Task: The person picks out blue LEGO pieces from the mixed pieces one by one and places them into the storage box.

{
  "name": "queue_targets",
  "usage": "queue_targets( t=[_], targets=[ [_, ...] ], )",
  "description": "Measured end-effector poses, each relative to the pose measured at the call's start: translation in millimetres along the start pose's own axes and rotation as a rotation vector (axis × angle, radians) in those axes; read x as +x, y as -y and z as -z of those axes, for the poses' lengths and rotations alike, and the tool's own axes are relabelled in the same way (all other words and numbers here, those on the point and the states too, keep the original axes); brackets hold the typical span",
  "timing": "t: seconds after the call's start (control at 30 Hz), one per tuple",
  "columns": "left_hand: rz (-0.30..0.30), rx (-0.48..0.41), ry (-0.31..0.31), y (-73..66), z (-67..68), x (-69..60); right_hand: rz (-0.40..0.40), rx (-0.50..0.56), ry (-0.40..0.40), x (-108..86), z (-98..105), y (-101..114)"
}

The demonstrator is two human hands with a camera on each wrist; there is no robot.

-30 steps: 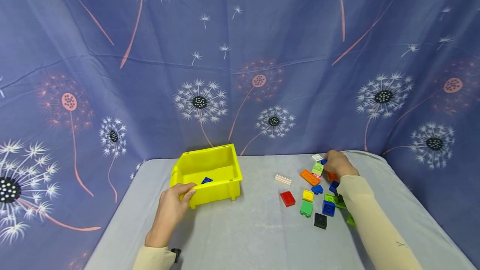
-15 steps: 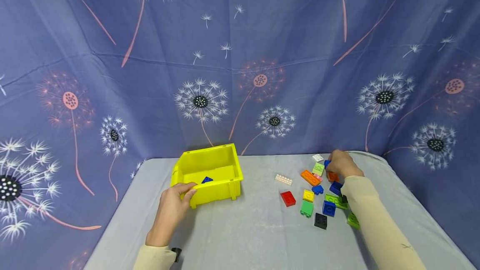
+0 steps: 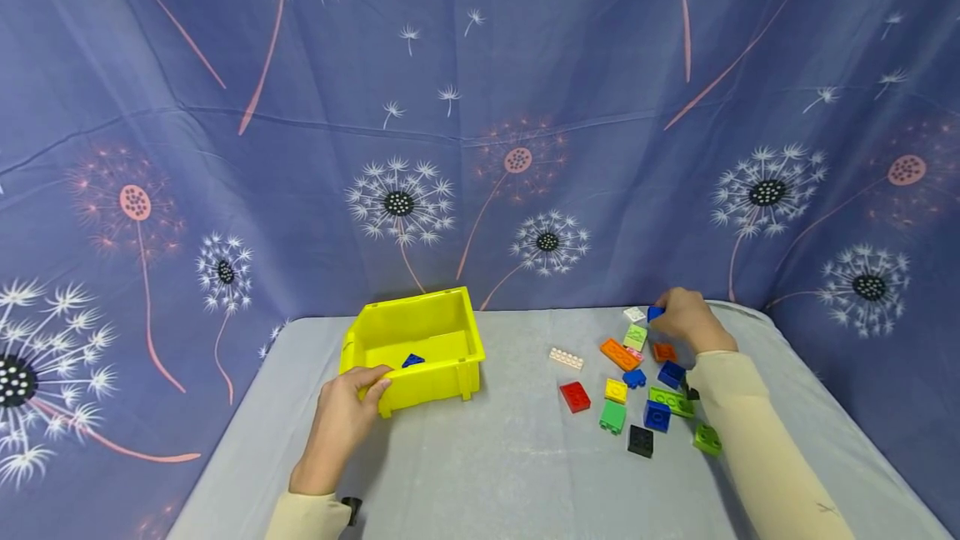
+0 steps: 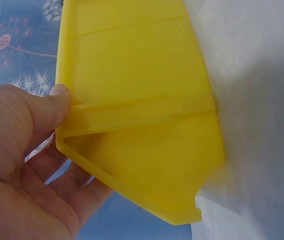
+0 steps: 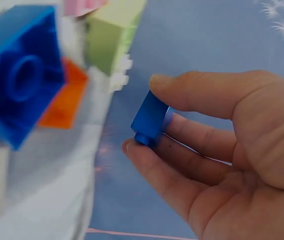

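Head view: I look forward and down, wide. Wrist views close in; left shares the yellow bin [image 3: 431, 390] with head, right the held blue brick [image 5: 150, 114].

you've got a yellow box [image 3: 431, 384], blue block [image 5: 149, 117] & cream sleeves [image 3: 752, 432]; wall cloth [image 3: 592, 40]'s blue w/ white & pink puff flowers [image 3: 398, 203].

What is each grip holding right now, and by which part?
The right grip holds a blue toy brick, pinched by its opposite ends. The left grip holds the yellow plastic bin by the rim at its near left corner.
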State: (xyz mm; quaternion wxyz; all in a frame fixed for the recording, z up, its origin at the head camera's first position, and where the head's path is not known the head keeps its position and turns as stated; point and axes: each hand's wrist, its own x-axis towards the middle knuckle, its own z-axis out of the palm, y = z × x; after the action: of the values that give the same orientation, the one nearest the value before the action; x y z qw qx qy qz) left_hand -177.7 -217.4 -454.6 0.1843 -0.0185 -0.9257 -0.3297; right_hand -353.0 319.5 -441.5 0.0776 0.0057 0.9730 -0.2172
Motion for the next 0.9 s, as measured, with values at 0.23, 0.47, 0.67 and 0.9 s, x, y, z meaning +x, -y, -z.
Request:
queue_targets(
  t=[0.23, 0.47, 0.67, 0.9],
  targets=[
    [0.007, -0.003, 0.008, 0.0, 0.3, 0.5, 0.074, -0.024, -0.077, -13.5, 14.7, 24.6],
    [0.004, 0.005, 0.002, 0.6, -0.3, 0.7, 0.146, -0.035, -0.122, -32.1, 28.6, 55.4],
    [0.006, 0.0, 0.001, 0.8, 0.9, 0.0, 0.199, -0.021, -0.164, -47.8, 35.0, 87.0],
    [0.029, -0.008, 0.024, 1.9, -0.2, 0.7, 0.304, 0.006, -0.205, -62.6, 35.2, 119.6]
  ],
)
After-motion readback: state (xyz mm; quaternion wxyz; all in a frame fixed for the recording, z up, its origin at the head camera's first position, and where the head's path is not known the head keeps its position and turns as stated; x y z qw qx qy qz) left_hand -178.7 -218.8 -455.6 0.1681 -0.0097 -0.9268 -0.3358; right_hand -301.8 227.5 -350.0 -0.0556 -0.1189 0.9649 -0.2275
